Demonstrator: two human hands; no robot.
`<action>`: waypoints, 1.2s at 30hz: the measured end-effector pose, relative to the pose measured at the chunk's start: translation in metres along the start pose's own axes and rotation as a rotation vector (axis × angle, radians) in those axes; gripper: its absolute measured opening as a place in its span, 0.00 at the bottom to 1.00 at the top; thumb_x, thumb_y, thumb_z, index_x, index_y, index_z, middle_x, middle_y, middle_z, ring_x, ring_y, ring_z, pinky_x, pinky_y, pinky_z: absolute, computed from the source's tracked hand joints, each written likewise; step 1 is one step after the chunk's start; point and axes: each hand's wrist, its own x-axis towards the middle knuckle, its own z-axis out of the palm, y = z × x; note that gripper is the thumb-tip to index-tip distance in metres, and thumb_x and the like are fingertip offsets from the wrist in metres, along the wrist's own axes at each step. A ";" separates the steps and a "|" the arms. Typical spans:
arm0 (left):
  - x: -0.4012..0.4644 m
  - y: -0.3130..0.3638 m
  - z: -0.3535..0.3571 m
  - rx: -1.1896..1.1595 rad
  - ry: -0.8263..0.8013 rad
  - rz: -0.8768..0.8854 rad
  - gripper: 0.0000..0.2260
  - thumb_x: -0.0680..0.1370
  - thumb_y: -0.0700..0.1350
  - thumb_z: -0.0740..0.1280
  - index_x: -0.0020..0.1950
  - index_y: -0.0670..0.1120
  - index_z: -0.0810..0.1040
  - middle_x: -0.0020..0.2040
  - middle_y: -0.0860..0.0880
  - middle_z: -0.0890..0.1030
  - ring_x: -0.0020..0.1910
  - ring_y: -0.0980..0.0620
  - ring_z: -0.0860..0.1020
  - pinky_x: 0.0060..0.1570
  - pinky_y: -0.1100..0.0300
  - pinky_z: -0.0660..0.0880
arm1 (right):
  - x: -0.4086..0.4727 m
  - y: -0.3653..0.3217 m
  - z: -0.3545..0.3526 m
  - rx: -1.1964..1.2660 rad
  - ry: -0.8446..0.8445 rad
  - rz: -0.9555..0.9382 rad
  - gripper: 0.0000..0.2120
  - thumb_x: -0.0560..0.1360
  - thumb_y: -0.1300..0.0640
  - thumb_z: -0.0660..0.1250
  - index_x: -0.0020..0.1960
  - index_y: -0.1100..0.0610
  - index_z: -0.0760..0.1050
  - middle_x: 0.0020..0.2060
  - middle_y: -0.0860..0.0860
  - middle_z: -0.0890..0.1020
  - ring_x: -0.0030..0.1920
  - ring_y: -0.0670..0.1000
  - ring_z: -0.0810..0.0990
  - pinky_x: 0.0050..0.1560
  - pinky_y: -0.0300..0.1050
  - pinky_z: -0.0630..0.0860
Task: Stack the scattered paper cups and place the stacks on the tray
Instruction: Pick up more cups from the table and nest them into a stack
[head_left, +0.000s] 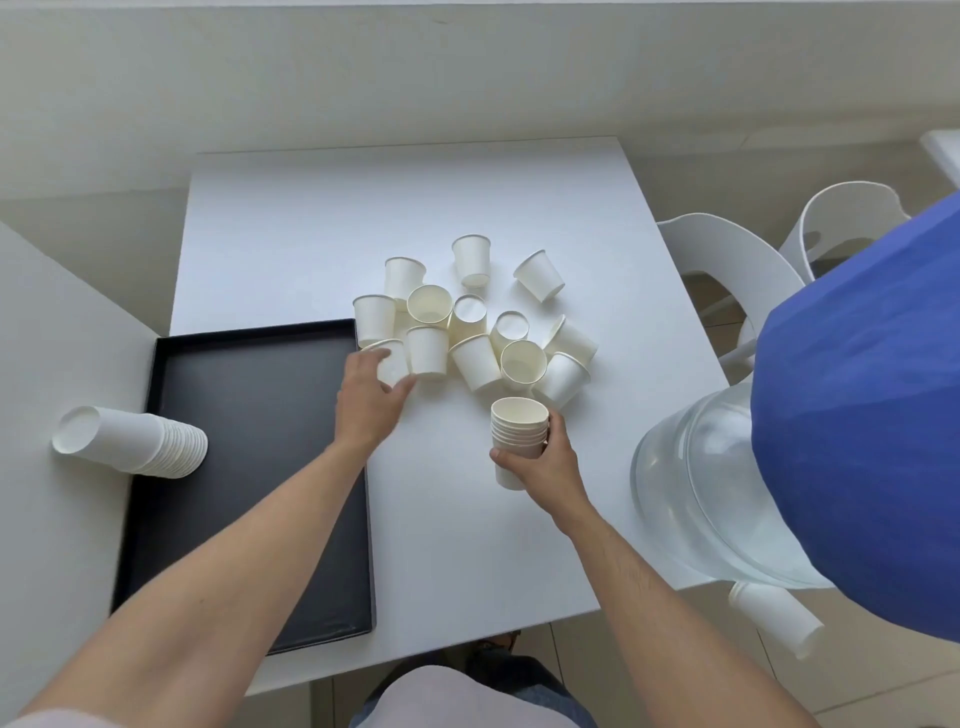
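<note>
Several white paper cups lie scattered in a cluster at the middle of the white table, some upright, some tipped. My right hand grips an upright stack of nested cups just in front of the cluster. My left hand reaches to the cluster's left edge, fingers closing around one upside-down cup. A black tray sits at the table's left. A long stack of cups lies on its side across the tray's left rim.
A large clear water bottle stands at the table's right edge, beside a blue shape. White chairs stand beyond the right edge. Another cup stack lies low at the right. A second white surface adjoins at the left.
</note>
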 end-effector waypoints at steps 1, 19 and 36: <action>0.009 -0.001 -0.002 0.066 0.012 -0.032 0.25 0.76 0.51 0.70 0.70 0.46 0.69 0.68 0.49 0.68 0.54 0.44 0.79 0.61 0.48 0.72 | -0.001 0.000 0.001 -0.012 -0.011 -0.002 0.33 0.66 0.55 0.80 0.64 0.43 0.67 0.54 0.42 0.80 0.55 0.43 0.79 0.49 0.39 0.77; 0.014 -0.022 -0.007 0.050 -0.113 -0.138 0.07 0.78 0.49 0.65 0.44 0.46 0.74 0.47 0.46 0.78 0.49 0.41 0.77 0.41 0.55 0.68 | -0.022 0.010 0.036 -0.146 -0.065 0.010 0.35 0.66 0.58 0.79 0.68 0.44 0.66 0.56 0.42 0.79 0.56 0.44 0.78 0.47 0.33 0.74; -0.043 0.017 0.004 -0.375 -0.489 0.208 0.05 0.81 0.42 0.65 0.48 0.44 0.80 0.40 0.53 0.77 0.38 0.60 0.73 0.41 0.67 0.69 | -0.016 0.003 0.051 -0.162 -0.031 0.011 0.32 0.67 0.57 0.77 0.66 0.42 0.67 0.50 0.42 0.81 0.46 0.42 0.81 0.40 0.40 0.79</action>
